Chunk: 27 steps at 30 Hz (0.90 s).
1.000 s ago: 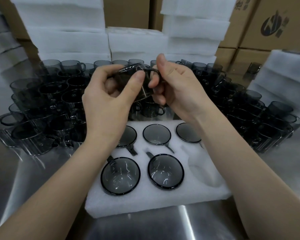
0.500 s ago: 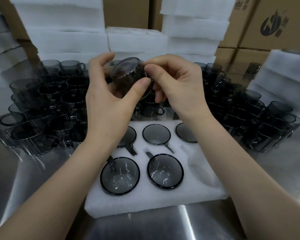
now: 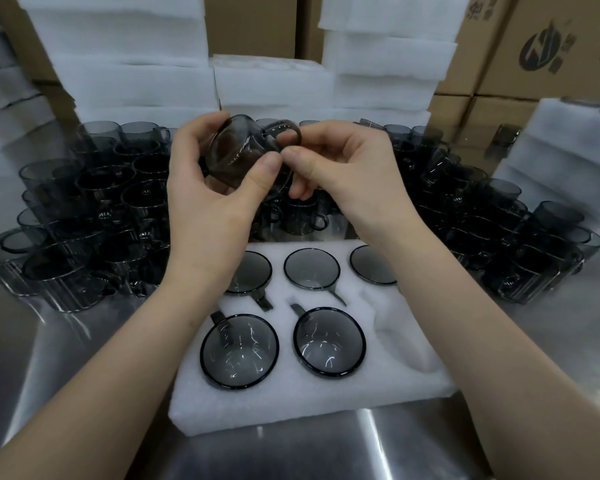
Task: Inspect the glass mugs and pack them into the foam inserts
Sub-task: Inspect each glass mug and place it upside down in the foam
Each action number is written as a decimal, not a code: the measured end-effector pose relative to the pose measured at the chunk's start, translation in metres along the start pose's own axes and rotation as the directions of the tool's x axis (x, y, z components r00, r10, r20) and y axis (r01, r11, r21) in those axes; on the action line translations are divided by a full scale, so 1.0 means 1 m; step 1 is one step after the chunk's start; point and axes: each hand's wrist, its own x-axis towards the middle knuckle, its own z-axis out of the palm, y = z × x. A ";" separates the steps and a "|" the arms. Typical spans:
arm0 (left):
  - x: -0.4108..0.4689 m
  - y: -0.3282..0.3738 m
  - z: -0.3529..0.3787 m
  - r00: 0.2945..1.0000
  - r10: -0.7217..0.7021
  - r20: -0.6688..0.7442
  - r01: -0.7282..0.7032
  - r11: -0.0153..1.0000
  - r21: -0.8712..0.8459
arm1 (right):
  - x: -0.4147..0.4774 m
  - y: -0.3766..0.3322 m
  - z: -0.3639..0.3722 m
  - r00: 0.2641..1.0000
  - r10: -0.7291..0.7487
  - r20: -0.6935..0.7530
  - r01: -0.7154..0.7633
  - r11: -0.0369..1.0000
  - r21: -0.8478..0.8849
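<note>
— Left grip (image 3: 208, 188): closed round the body of one smoked-glass mug (image 3: 236, 150), thumb on the near wall, fingers curled behind. Right grip (image 3: 354, 174): pinching that mug at its handle (image 3: 286, 128). The two thumb tips touch.

— Position of the mug?

— In the air, tipped on its side, handle at upper right. It is above the far edge of the foam insert (image 3: 326, 400). Cannot tell whether mouth or base faces the camera.

— Insert status?

— It lies flat on the steel worktop (image 3: 291, 452), with two rows of three pockets. Five hold mugs, mouths up. Back row: back-left mug (image 3: 253, 271) and back-right mug (image 3: 371, 265), each partly behind a wrist, with the back-middle mug (image 3: 311, 268) between them. Front row: front-left mug (image 3: 239, 351) and front-middle mug (image 3: 329, 342). The front-right pocket (image 3: 406, 327) shows bare foam.

— Surroundings?

— Loose mugs crowd the worktop in a left cluster (image 3: 84, 209) and a right cluster (image 3: 499, 230), many stacked. Behind them stand white foam stacks (image 3: 271, 81) and, further back, brown cartons (image 3: 551, 46).
</note>
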 end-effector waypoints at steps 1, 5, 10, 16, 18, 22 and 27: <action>0.000 0.000 0.000 1.000 0.008 0.009 -0.008 1.000 -0.006 | 0.000 0.001 0.000 1.000 -0.010 -0.015 0.010 1.000 -0.025; -0.001 0.001 0.001 0.998 -0.006 0.062 0.008 1.000 -0.025 | 0.000 0.004 -0.001 0.996 -0.046 -0.075 0.046 0.999 -0.011; 0.000 0.004 0.001 0.989 -0.017 0.147 0.026 0.998 -0.062 | 0.001 0.004 -0.002 0.991 0.016 -0.134 -0.006 0.997 0.075; 0.000 0.004 0.001 0.966 0.010 0.258 0.013 0.996 -0.086 | 0.005 0.003 -0.007 0.927 0.285 0.242 -0.348 0.895 0.279; 0.000 0.004 0.002 0.964 0.011 0.266 0.009 0.997 -0.074 | 0.004 0.002 -0.009 0.877 0.326 0.354 -0.435 0.852 0.292; -0.001 0.002 0.001 0.980 0.093 0.177 -0.105 0.993 0.060 | 0.002 0.004 -0.008 0.934 0.245 0.259 -0.324 0.888 0.326; -0.005 0.002 0.005 0.961 0.179 0.211 -0.252 0.881 0.401 | 0.002 0.008 -0.001 0.994 0.099 0.040 -0.102 0.990 0.096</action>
